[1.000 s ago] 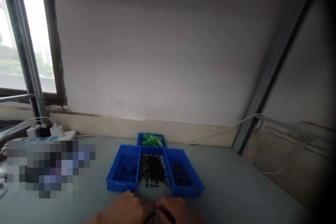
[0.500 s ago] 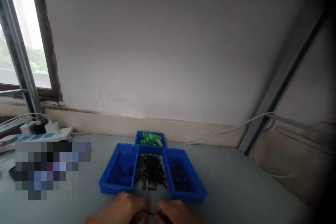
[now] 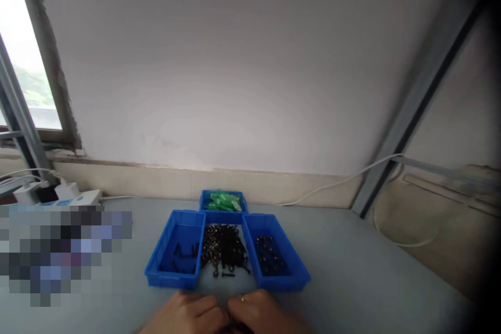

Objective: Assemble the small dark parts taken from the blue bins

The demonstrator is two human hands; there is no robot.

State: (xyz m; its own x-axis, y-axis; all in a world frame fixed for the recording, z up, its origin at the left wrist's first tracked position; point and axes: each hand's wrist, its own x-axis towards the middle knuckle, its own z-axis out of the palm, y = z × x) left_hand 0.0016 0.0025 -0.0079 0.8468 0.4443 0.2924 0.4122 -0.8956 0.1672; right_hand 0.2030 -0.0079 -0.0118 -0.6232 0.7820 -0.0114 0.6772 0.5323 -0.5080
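Observation:
At the bottom edge, my left hand (image 3: 191,313) and my right hand (image 3: 260,313) meet with their fingers bent inward and pinched together. Something small and dark shows just below the fingertips, mostly covered, and its kind is unclear. Beyond the hands lies a loose heap of dark screws and shiny metal pieces (image 3: 224,248), with a single black screw (image 3: 228,275) at its near edge. Left of the heap, a blue bin (image 3: 172,279) holds several black screws. On its right, another blue bin (image 3: 279,286) contains small dark, shiny parts.
Behind the heap stands a smaller blue bin (image 3: 224,217) with green plastic packets (image 3: 223,201). A white power strip (image 3: 92,197) with plugs sits at the left, near a blurred-out patch. A white cable (image 3: 336,182) runs along the wall (image 3: 235,88) to a metal post (image 3: 376,182).
My hands have drawn closer together, and the thin dark piece visible between them before is now mostly hidden. The view has shifted slightly.

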